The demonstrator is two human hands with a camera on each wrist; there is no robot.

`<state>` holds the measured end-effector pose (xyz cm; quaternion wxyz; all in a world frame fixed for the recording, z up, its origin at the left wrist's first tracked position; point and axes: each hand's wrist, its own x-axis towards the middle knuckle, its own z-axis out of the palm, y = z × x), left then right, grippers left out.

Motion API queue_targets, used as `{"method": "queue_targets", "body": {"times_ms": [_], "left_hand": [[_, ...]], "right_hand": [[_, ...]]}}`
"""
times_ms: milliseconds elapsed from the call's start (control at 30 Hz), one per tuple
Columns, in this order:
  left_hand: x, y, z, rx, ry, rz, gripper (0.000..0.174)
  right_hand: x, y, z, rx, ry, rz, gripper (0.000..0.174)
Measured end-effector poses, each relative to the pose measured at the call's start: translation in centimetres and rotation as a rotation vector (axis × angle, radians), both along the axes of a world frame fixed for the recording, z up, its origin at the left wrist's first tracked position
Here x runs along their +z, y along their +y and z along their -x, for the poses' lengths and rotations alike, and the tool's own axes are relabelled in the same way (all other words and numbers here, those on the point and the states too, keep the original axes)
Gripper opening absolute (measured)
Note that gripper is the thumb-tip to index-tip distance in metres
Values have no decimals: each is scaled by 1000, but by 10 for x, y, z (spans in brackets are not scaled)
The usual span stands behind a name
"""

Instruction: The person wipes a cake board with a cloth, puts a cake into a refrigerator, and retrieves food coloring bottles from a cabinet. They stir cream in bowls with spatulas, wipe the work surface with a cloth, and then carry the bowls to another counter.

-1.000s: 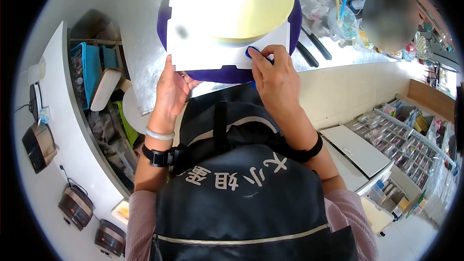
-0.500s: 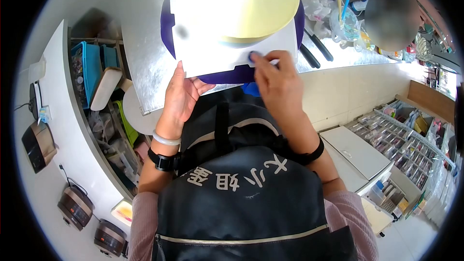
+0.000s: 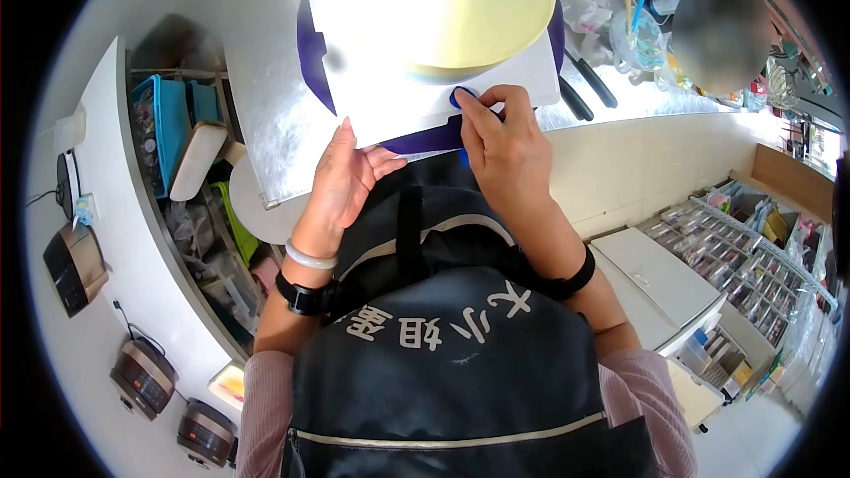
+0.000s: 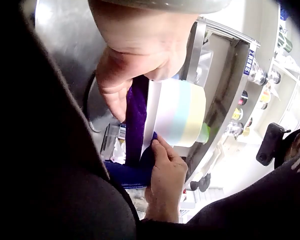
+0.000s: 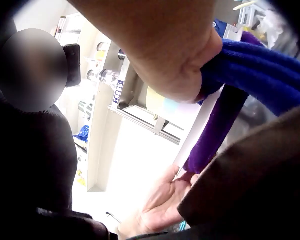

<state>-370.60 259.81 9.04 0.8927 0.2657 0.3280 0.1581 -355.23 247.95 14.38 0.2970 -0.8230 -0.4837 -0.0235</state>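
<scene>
A tall cake (image 3: 478,9) with a yellow top sits on a white board (image 3: 381,102); pastel bands ring its side in the left wrist view. Below the board lies a round purple velvet-like cover (image 3: 314,57). My right hand (image 3: 509,146) pinches a bunched blue cloth (image 5: 270,75) at the board's front edge, close to the cake. The cloth's folds hang below that hand. My left hand (image 3: 343,179) is at the board's front left corner, thumb up beside the edge, the other fingers extended by the purple cover's rim.
Two black-handled knives (image 3: 591,84) lie on the metal table (image 3: 274,106) to the right. Beyond them are a clear cup (image 3: 639,42) with a blue stick and some plastic bags (image 3: 584,4). A shelf with a blue bin (image 3: 161,137) stands at the left.
The board and purple cover have turned counterclockwise, their front edge sliding right. My left hand has shifted right along with them. My right hand stays near the same spot with the cloth.
</scene>
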Motion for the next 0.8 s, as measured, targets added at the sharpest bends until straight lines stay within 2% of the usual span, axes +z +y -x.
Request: {"method": "queue_targets", "body": {"times_ms": [200,367,533,633,733,800], "left_hand": [[-2,-6,3,-49,-22,19,46],[6,-10,1,-198,-30,20,49],[9,-21,-5,-249,7,23,51],[2,-27,-8,-292,-16,16,49],[-4,-31,-9,-312,-58,86,44],[-1,-30,-10,-461,5,40,36]], "right_hand": [[1,5,5,22,0,-3,21],[0,8,8,21,-10,19,22],[1,8,9,29,-43,34,23],[-4,7,8,60,-83,16,27],[0,6,10,31,-35,40,23],[2,3,6,25,-38,42,23]]}}
